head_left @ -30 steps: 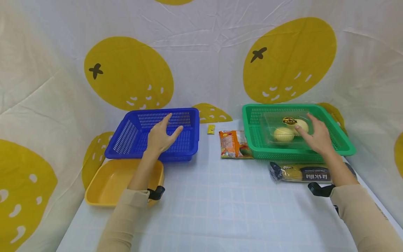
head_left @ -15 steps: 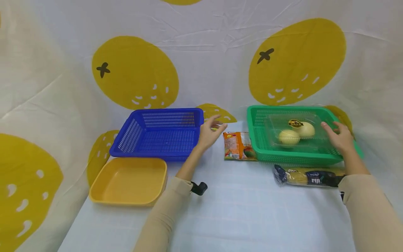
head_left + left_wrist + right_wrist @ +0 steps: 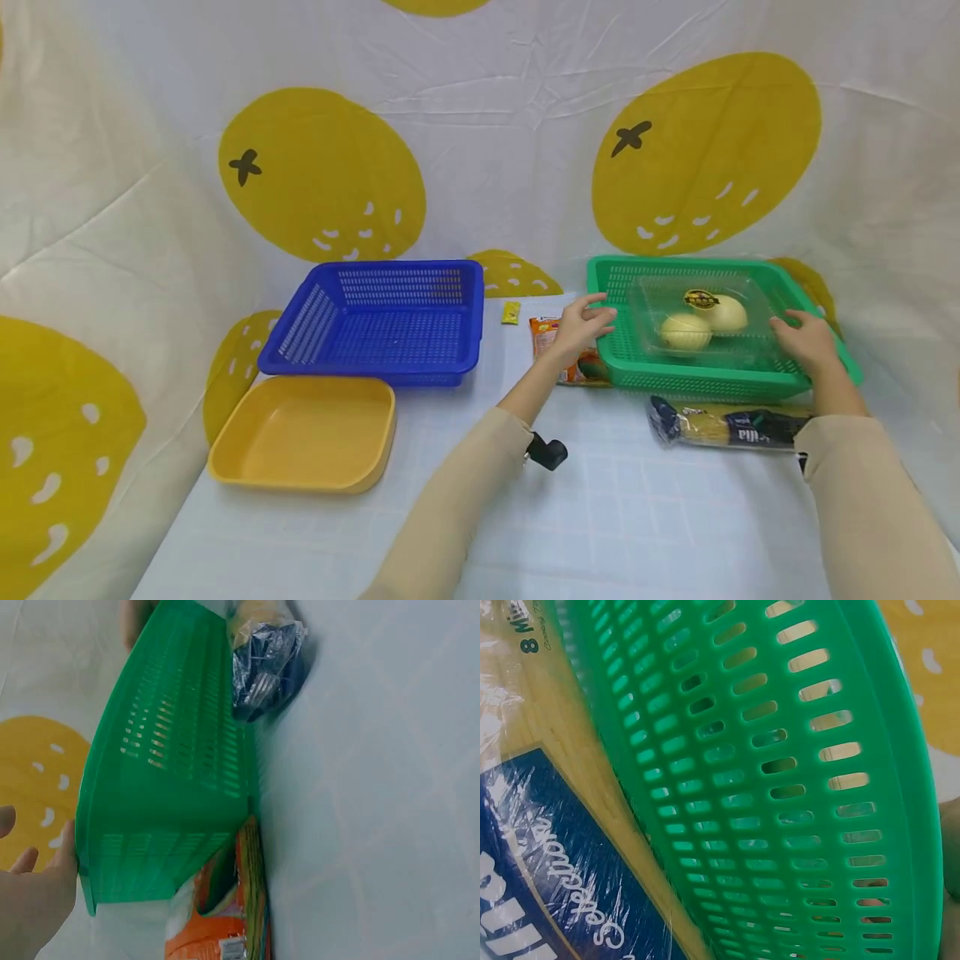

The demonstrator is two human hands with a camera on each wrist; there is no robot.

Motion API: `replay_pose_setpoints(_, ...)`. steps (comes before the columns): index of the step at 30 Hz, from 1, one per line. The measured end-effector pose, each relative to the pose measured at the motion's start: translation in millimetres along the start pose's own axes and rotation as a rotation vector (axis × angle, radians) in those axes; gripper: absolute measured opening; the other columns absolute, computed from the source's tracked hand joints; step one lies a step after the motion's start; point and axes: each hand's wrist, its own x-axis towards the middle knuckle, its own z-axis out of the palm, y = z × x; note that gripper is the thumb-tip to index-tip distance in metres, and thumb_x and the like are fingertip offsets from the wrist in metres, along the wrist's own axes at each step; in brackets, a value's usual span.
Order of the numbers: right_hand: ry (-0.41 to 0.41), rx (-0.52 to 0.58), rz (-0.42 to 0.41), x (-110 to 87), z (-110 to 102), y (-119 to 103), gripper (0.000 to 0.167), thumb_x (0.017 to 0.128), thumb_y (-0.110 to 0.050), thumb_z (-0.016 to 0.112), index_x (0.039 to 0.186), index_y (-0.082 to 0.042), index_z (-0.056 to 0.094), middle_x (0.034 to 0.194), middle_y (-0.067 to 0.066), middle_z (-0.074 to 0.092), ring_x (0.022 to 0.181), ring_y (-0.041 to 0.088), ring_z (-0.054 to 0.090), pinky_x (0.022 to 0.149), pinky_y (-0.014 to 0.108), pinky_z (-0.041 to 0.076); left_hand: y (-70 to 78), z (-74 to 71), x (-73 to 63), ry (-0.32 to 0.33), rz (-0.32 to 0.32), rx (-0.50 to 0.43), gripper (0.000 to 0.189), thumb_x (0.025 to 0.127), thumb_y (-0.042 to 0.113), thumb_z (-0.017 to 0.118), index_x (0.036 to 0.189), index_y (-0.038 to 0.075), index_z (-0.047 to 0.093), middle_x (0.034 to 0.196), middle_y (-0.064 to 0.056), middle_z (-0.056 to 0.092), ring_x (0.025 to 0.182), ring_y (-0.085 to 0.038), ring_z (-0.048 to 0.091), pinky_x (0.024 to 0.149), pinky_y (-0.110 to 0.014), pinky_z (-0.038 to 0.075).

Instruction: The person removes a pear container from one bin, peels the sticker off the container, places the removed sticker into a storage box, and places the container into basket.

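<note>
White fabric [image 3: 510,183] with printed yellow shapes [image 3: 322,175] backs the pale table [image 3: 570,525]; there, a green slotted plastic basket [image 3: 705,379] contains a clear plastic box [image 3: 651,296], which keeps two cream-coloured round objects [image 3: 686,332] together. Left hand [image 3: 579,330] and right hand [image 3: 810,343] flank opposite ends, perhaps for balance, fingers loosely parted, no grip visible.

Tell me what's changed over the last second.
The left hand moved right, from over the blue basket to the green basket's left rim. The right hand shifted slightly right, from over the clear box to its right end; whether it grips anything is unclear. Both baskets, the box and the yellow tray stayed put.
</note>
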Motion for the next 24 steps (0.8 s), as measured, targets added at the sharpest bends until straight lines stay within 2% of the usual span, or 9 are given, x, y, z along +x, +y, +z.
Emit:
replay_pose_setpoints(6,-0.037,0.006,-0.010,-1.0,0,2,0.073,0.099,-0.042,0.030,0.144,0.012,0.010,0.136,0.047,0.020,0.117,0.062,0.028,0.089,0.069,0.034,2.0,31.0,10.9,-0.055,-0.103,0.227,0.050,0.094,0.025,0.058,0.140,0.010,0.043,0.137,-0.015,0.049,0.121,-0.024,0.051,0.096,-0.036,0.046)
replay_pose_setpoints(9,-0.041,0.025,-0.020,-0.1,0,4,0.073,0.098,-0.041,0.032,0.144,0.012,0.010,0.134,0.048,0.023,0.110,0.058,0.041,0.088,0.066,0.038,1.4,48.0,12.9,-0.066,-0.190,0.304,0.054,0.094,0.030,0.058,0.142,0.013,0.040,0.138,-0.009,0.048,0.120,-0.023,0.051,0.094,-0.038,0.047)
replay_pose_setpoints(11,-0.056,0.057,-0.030,0.3,0,5,0.073,0.098,-0.040,0.034,0.143,0.013,0.009,0.132,0.049,0.024,0.096,0.045,0.057,0.087,0.064,0.041,-0.9,58.2,13.3,-0.063,-0.241,0.360,0.056,0.094,0.033,0.057,0.143,0.016,0.038,0.140,-0.005,0.045,0.121,-0.022,0.050,0.094,-0.038,0.046)
replay_pose_setpoints(12,-0.066,0.072,-0.030,0.4,0,6,0.074,0.098,-0.040,0.034,0.143,0.013,0.009,0.132,0.049,0.025,0.086,0.035,0.063,0.087,0.064,0.041,-1.9,62.6,13.1,-0.056,-0.258,0.384,0.056,0.093,0.034,0.058,0.143,0.017,0.037,0.142,-0.003,0.043,0.122,-0.022,0.049,0.094,-0.038,0.046)
replay_pose_setpoints(14,-0.088,0.106,-0.025,1.0,0,8,0.076,0.098,-0.040,0.036,0.144,0.013,0.007,0.132,0.048,0.026,0.071,0.013,0.063,0.089,0.064,0.040,-3.8,69.6,13.1,-0.039,-0.279,0.432,0.058,0.092,0.035,0.059,0.143,0.019,0.036,0.144,-0.001,0.040,0.125,-0.021,0.046,0.095,-0.038,0.046)
replay_pose_setpoints(16,-0.107,0.142,-0.014,1.4,0,9,0.078,0.098,-0.041,0.037,0.144,0.012,0.006,0.134,0.046,0.026,0.066,-0.003,0.057,0.091,0.066,0.038,-4.8,74.3,13.9,-0.012,-0.293,0.468,0.059,0.091,0.034,0.061,0.143,0.019,0.036,0.144,0.000,0.040,0.127,-0.020,0.044,0.095,-0.037,0.046)
replay_pose_setpoints(18,-0.123,0.166,-0.002,2.3,-1,10,0.080,0.097,-0.043,0.038,0.145,0.011,0.004,0.136,0.044,0.026,0.065,-0.010,0.053,0.093,0.066,0.035,-5.2,77.0,15.1,0.020,-0.307,0.486,0.061,0.089,0.031,0.063,0.143,0.018,0.036,0.143,-0.001,0.041,0.127,-0.021,0.044,0.096,-0.037,0.046)
replay_pose_setpoints(20,-0.130,0.189,-0.001,3.1,-1,10,0.081,0.097,-0.043,0.039,0.145,0.011,0.004,0.137,0.044,0.025,0.066,-0.012,0.053,0.093,0.062,0.038,-5.2,78.3,17.2,0.045,-0.322,0.515,0.063,0.089,0.028,0.065,0.143,0.015,0.036,0.142,-0.002,0.042,0.127,-0.022,0.044,0.096,-0.036,0.046)
replay_pose_setpoints(24,-0.139,0.258,0.015,4.7,0,9,0.084,0.095,-0.043,0.046,0.145,0.011,0.005,0.141,0.041,0.022,0.069,-0.013,0.054,0.086,0.043,0.052,-4.4,78.8,20.0,0.061,-0.345,0.605,0.057,0.089,0.024,0.064,0.138,0.007,0.040,0.135,-0.006,0.049,0.119,-0.020,0.049,0.090,-0.032,0.048)
